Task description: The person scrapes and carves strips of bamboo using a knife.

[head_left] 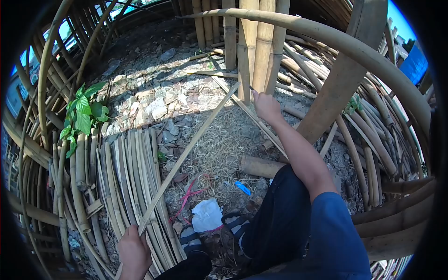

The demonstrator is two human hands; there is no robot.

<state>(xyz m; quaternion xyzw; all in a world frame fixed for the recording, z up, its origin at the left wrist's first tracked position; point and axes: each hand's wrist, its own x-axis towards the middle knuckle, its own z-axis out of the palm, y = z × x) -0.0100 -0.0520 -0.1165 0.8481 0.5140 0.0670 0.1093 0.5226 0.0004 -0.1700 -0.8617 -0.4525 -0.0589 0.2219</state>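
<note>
A long split bamboo strip (189, 148) runs diagonally from the lower left up to the upright bamboo poles (263, 49). Its lower end is in my left hand (134, 252), whose fingers are wrapped round it. Near the strip's upper end, beside the foot of the poles, my right hand (267, 106) is closed on something thin and dark that juts up from the fist, too small to name. Under and left of the strip lies a row of split bamboo strips (135, 182) on the ground.
A thick curved bamboo pole (308, 24) arches across the top right, and a broad slanted post (336, 88) stands right of my forearm. Bamboo piles (373, 135) lie at the right. A bamboo piece (259, 166), blue wrapper (242, 188) and white scrap (207, 215) lie near my feet.
</note>
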